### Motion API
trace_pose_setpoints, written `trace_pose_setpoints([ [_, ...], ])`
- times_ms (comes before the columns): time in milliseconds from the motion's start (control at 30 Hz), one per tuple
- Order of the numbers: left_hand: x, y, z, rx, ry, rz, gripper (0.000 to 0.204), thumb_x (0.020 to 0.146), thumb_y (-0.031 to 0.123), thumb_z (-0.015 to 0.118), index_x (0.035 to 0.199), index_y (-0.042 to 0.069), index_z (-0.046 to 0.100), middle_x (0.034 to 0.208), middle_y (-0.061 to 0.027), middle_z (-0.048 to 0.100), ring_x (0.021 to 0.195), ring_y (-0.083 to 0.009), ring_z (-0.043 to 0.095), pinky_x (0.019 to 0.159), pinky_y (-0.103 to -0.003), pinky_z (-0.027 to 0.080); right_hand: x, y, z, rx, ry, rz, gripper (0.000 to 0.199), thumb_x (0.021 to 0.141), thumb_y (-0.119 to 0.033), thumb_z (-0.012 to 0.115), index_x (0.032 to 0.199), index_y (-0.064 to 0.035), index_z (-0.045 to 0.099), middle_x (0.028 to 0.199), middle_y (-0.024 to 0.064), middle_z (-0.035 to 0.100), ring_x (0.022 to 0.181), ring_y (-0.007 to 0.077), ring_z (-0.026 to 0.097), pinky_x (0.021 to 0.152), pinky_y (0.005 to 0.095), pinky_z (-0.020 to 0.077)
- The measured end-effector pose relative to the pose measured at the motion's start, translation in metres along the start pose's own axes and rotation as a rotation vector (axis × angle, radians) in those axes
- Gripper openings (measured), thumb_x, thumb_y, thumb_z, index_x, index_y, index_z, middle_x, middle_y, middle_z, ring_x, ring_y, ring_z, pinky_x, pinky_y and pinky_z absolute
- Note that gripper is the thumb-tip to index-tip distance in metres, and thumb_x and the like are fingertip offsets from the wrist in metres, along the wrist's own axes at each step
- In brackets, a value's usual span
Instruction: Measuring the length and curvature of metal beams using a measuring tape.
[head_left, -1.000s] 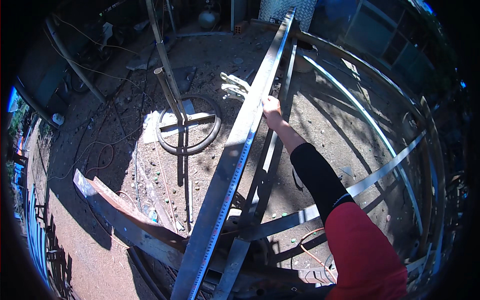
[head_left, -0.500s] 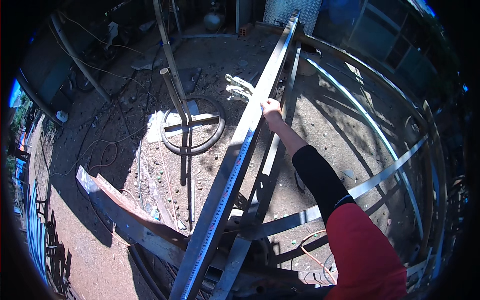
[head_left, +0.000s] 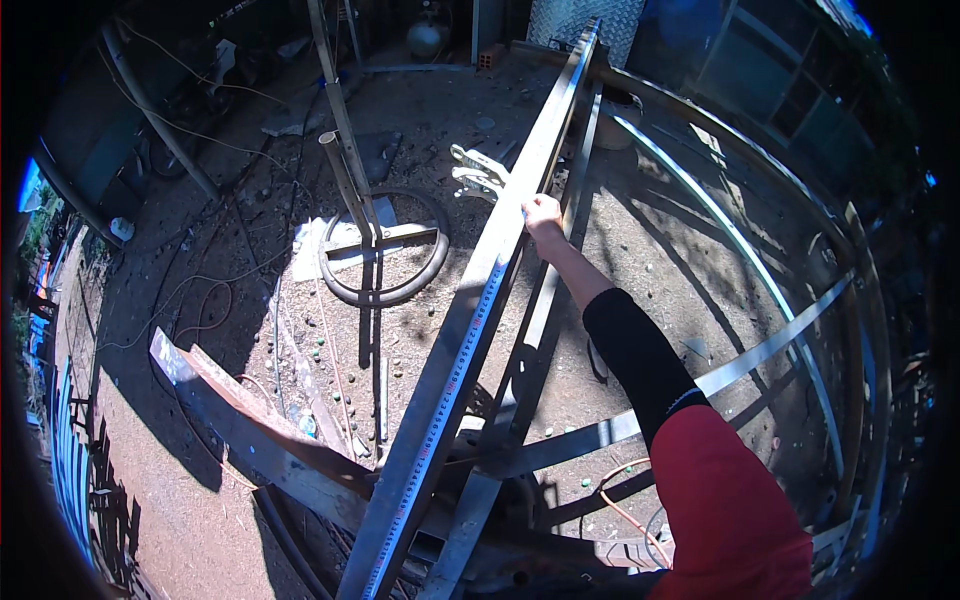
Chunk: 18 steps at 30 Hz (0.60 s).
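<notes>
My right hand [head_left: 543, 218] reaches forward over a long rectangular steel tube [head_left: 437, 364]. Its fingers are closed at the tube's right edge, on the blade of a tape measure [head_left: 456, 377]. From there the blade runs flat along the tube to the bottom of the picture. Glare washes out the part near my fingers. Across from my hand, locking pliers [head_left: 480, 172] stick out from the tube's left side. My left hand is out of view, and so is the tape's case.
Another steel bar [head_left: 540, 345] runs below the tube, crossed by a flat bar [head_left: 720, 378]. A post on a round tyre-like base [head_left: 437, 262] stands left. A rusty steel channel [head_left: 262, 432] lies nearer. Cables and a gas-cylinder-like tank [head_left: 428, 40] are farther back.
</notes>
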<state>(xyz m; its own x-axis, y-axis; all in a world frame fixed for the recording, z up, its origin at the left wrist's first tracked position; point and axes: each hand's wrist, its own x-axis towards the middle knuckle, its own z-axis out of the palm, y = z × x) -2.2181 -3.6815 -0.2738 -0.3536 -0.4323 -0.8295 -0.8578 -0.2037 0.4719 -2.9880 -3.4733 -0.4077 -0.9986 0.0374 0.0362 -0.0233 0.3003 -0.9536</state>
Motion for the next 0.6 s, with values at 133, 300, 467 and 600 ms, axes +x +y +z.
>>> trace_pose_setpoints([
  [133,0.004,-0.006,0.000,0.035,0.003,0.047,0.029,0.096,0.014,0.054,0.070,0.001,0.057,0.060,-0.0091,0.058,0.041,-0.0143,0.048,0.034,-0.028,0.036,0.007,0.008,-0.001,-0.044,0.045,-0.003,0.022,0.083,-0.022,0.061,0.085,-0.0010,0.069,0.076,0.0159,0.068,0.074,0.0237,0.066,0.069,0.0386,0.0506],
  [300,0.007,-0.016,0.000,-0.017,0.015,0.014,0.028,0.096,0.014,0.054,0.070,0.002,0.056,0.058,-0.0080,0.055,0.040,-0.0142,0.047,0.033,-0.028,0.036,0.003,0.006,0.001,0.008,0.005,-0.002,0.021,0.084,-0.021,0.062,0.084,-0.0010,0.069,0.075,0.0164,0.067,0.072,0.0243,0.066,0.068,0.0398,0.0497],
  [467,0.006,-0.011,0.002,-0.043,0.035,-0.028,0.026,0.096,0.015,0.055,0.074,0.001,0.058,0.059,-0.0078,0.054,0.041,-0.0160,0.049,0.034,-0.030,0.039,-0.001,0.002,-0.001,0.031,0.034,-0.058,0.017,0.090,-0.012,0.059,0.076,-0.0028,0.062,0.064,0.0020,0.056,0.056,0.0109,0.052,0.050,0.0313,0.0419],
  [600,0.007,-0.010,0.000,-0.053,0.013,0.003,0.024,0.096,0.015,0.056,0.077,0.001,0.060,0.060,-0.0074,0.054,0.042,-0.0172,0.051,0.035,-0.031,0.042,-0.005,-0.006,-0.002,0.086,0.021,-0.029,0.017,0.090,-0.012,0.059,0.075,-0.0030,0.062,0.063,0.0017,0.056,0.056,0.0107,0.052,0.050,0.0310,0.0418],
])
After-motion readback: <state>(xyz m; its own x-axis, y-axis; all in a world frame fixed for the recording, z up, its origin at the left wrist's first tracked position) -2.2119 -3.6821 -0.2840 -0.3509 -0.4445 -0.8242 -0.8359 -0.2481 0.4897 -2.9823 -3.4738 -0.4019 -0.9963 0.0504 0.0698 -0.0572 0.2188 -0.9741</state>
